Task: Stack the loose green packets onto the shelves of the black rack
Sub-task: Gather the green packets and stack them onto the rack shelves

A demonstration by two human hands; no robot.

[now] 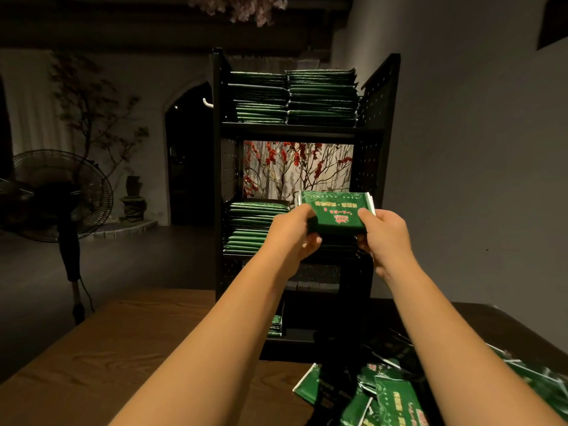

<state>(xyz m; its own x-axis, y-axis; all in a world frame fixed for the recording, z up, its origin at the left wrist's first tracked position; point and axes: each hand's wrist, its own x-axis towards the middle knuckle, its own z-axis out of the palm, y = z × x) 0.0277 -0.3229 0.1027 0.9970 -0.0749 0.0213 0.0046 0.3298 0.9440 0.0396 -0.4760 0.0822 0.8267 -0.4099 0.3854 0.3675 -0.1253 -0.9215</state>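
Standing fan (55, 195) at left; wooden table (123, 348) below; potted branches (92, 118) behind.

The green packets (336, 210) I hold up carry gold lettering and a small red emblem, seen upside down and too blurred for me to read, and the print on the loose packets (396, 395) lying on the table is just as illegible.

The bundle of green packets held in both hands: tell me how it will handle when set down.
The bundle is probably light and a bit floppy: left hand and right hand support both ends. Glossy wrappers could let packets slide apart. The stacks in the rack sit flat, so it should rest stable.
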